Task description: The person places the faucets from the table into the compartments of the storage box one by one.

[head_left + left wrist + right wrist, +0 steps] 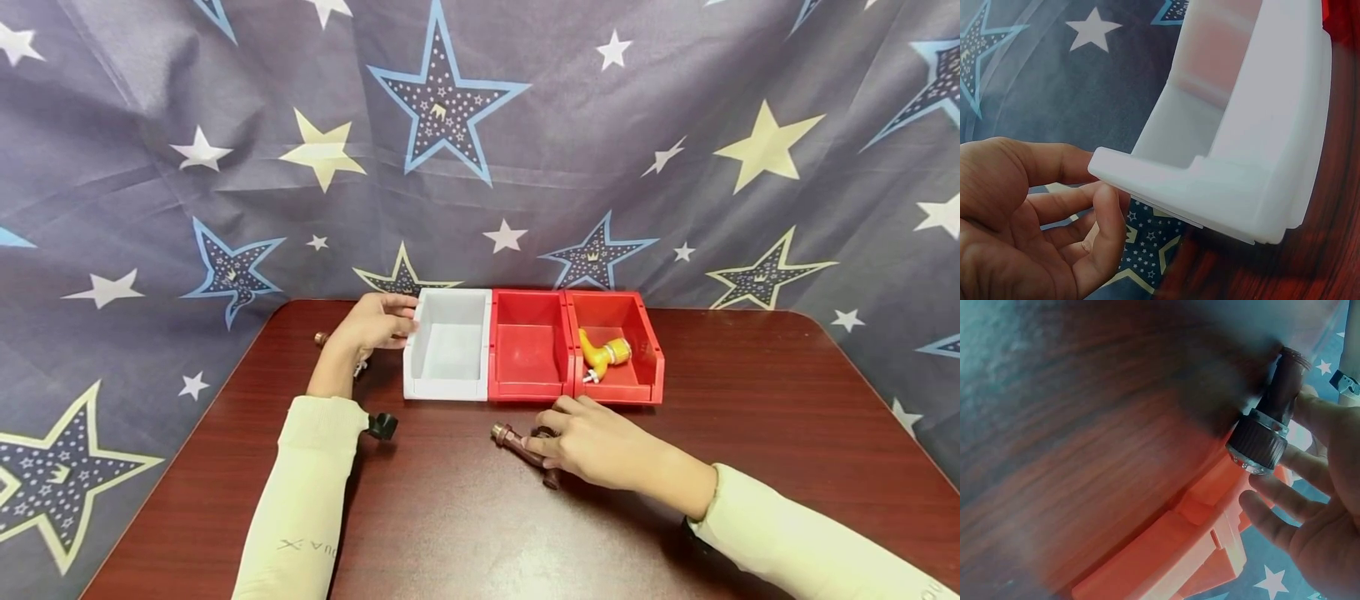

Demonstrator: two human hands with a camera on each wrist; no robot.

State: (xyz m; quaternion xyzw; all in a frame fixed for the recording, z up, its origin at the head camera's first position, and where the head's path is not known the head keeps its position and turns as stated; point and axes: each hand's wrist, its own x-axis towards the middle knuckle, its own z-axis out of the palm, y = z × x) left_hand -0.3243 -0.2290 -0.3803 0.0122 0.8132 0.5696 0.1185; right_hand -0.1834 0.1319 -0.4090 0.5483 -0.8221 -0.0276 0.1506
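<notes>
In the head view, my left hand [375, 325] is at the left side of a white bin [446, 389]. Its fingertips touch the outer wall near the rim, also seen on the white bin [1260, 144] in the left wrist view. My right hand [596, 442] is low over the table, in front of the red bins. Between thumb and fingers it pinches a dark brown tap [517, 442] with a brass threaded end. A ribbed collar shows on the tap [1259, 445] in the right wrist view; the fingers cover part of it.
Right of the white bin stand a red middle bin [528, 388] and a red right bin [647, 333] holding a yellow tap [607, 354]. Behind the left wrist, a brass-ended piece [322, 338] and a metallic piece [361, 368] peek out. A star-patterned curtain [525, 125] hangs behind the table.
</notes>
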